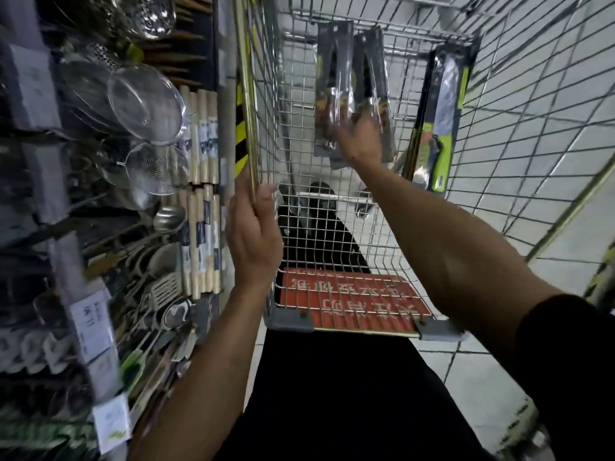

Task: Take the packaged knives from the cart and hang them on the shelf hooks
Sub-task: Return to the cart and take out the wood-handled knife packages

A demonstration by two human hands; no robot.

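Beside the utensil shelf [66, 247], the left hand [253, 234] grips the cart [248, 94] by its rim, probably to steady it. Inside the basket the right hand [359, 138] clutches two dark packaged knives [336, 71] by their handle ends; their long axis runs away from the person, blades far. A green-trimmed knife pack [442, 94] leans on the right wall
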